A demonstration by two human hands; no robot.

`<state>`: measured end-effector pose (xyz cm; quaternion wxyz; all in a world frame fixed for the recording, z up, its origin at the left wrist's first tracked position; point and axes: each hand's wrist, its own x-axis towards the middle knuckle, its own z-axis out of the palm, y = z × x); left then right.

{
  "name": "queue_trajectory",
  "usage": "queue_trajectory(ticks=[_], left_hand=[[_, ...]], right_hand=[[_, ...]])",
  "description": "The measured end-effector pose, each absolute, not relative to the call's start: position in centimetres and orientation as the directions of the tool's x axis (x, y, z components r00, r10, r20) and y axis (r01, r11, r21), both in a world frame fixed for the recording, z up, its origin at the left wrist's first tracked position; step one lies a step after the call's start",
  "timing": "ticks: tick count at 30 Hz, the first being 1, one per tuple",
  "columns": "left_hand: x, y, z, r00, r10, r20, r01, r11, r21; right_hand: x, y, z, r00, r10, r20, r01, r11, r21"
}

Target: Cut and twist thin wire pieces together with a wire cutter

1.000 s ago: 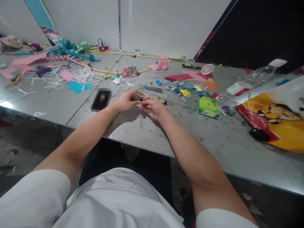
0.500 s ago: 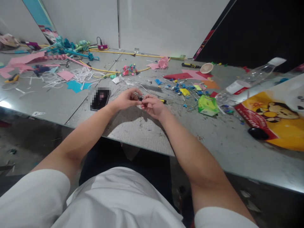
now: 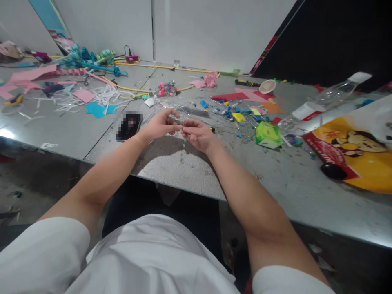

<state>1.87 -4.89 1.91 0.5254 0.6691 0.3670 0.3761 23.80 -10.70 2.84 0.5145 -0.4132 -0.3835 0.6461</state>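
Note:
My left hand (image 3: 162,125) is closed in a pinch, thumb against fingers, over the middle of the table. Fingertip to fingertip with it, my right hand (image 3: 198,135) pinches from the other side. Between them is something small and thin, too hidden by the fingers to name. Just behind the hands lie thin wires (image 3: 194,111). The yellow and black end of a tool (image 3: 212,129) sticks out beyond my right hand. A dark, phone-like slab (image 3: 130,127), partly pixelated, lies left of my left hand.
Right of the hands are a green packet (image 3: 268,134), bits of blue and yellow clay (image 3: 239,117), a clear bottle (image 3: 333,96) and a yellow bag (image 3: 364,155). Paper strips (image 3: 105,97) and pink paper (image 3: 36,75) cover the left. A yellow cable (image 3: 147,89) runs behind.
The fingertips have shifted slightly, and the thumbs sit closer together. A small dark spot seen between the fingers before is now covered. The rest of the table looks the same.

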Motion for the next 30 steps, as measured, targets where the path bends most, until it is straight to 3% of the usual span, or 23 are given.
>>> queue_trajectory(ticks=[7,12,30], left_hand=[[2.2,-5.6,3.0,0.364,0.927,0.091,0.040,-0.113,0.993],[2.1,-6.1,3.5,0.361,0.932,0.029,0.057,-0.053,0.997],[1.2,-5.5,2.6,0.389,0.920,0.048,0.069,-0.081,0.994]], right_hand=[[22.3,-10.5,1.8,-0.013,1.000,-0.024,-0.341,-0.027,-0.940],[22.3,-10.6,1.6,-0.015,1.000,-0.013,-0.316,-0.017,-0.949],[22.4,-10.1,-0.4,-0.085,0.990,0.113,-0.259,0.088,-0.962]])
